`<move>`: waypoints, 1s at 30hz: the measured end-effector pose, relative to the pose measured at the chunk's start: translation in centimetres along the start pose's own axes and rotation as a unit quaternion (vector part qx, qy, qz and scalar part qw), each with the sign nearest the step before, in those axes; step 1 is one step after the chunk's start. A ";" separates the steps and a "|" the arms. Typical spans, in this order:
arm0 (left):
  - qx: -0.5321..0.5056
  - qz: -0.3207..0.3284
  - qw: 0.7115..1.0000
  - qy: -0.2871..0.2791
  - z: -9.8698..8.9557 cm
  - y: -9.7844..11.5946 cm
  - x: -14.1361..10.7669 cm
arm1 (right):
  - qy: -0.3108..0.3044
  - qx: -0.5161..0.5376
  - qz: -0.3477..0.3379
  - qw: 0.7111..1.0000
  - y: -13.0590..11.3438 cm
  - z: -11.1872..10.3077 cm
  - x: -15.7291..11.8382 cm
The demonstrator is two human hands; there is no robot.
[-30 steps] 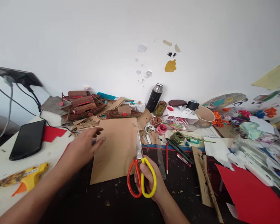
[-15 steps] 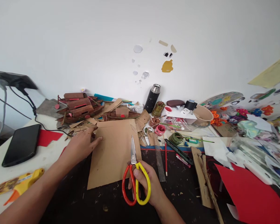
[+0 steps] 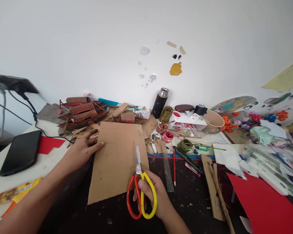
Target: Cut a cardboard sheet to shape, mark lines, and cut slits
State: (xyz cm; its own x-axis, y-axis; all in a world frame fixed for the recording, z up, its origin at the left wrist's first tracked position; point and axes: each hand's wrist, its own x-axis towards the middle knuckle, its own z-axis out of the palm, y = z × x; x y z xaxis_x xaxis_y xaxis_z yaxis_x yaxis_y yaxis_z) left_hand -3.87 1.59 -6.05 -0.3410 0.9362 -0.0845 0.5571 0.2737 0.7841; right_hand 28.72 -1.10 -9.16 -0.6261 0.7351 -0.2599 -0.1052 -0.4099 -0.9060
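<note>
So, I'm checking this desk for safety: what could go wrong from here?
The scissors in the right hand point out over the cardboard; a slip might nick the left hand at its left edge. The left forearm crosses in front of the glue gun and could knock it. A bump might also tip the open pink jar.

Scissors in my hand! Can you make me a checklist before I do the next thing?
1. Scissors held in the right hand: ok.
2. Scissor blades together: ok, they look closed.
3. Left hand at the cardboard: ok, thumb over its left edge.
4. Left hand gripping firmly: cannot tell.
5. Left hand away from the blades: ok.
6. Pink paint jar covered: not ok, it's open.
</note>
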 end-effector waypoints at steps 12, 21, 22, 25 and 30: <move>0.073 -0.024 0.993 -0.085 -0.4 -1.7 -1.3 | 0.005 -0.029 0.013 0.999 0.1 0.3 -0.1; 0.307 0.031 0.951 0.016 -2.3 -1.0 2.4 | 0.003 -0.046 0.010 0.999 0.0 0.8 -0.1; 0.314 0.042 0.948 0.023 -2.3 -0.7 3.2 | 0.002 -0.045 0.009 0.999 0.0 0.8 -0.1; 0.329 0.055 0.942 0.026 -1.7 -0.2 5.7 | 0.006 -0.043 0.003 0.999 0.3 0.8 0.0; 0.324 0.063 0.944 0.010 -0.1 -0.4 8.3 | 0.012 -0.045 0.001 0.999 0.5 0.9 -0.1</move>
State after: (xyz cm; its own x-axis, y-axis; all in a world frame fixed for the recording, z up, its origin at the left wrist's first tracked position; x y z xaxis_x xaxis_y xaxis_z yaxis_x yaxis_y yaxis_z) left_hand -7.01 9.20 -6.97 -0.2518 0.9678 0.0001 0.9381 0.2441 0.2457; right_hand 28.08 -1.85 -9.26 -0.6073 0.7477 -0.2686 -0.0338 -0.3620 -0.9316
